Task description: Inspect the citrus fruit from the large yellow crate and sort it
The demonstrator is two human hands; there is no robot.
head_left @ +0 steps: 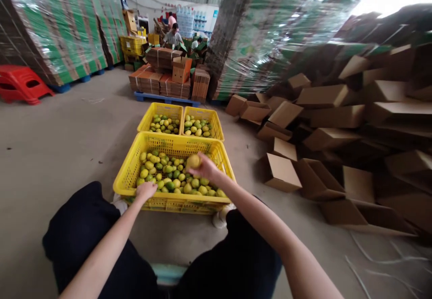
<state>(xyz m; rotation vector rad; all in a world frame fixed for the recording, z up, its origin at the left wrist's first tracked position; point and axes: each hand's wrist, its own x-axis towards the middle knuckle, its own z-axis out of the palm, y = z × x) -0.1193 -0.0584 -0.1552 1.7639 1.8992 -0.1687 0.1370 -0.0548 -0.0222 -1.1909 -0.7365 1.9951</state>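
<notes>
My right hand is closed around a yellow lemon, raised above the fruit in the large yellow crate. My left hand is at the crate's near rim, towards the left. Its fingers are curled inward beside the fruit, and what they grip, if anything, is hidden. Many yellow and green lemons lie loose in this crate, which stands between my legs. Just behind it are two more yellow crates, a left one and a right one, both with similar lemons inside.
Empty cardboard boxes lie heaped on the right. Flattened cartons are stacked on a blue pallet ahead. Tall wrapped stacks flank both sides, and a red stool stands at left. People are farther back.
</notes>
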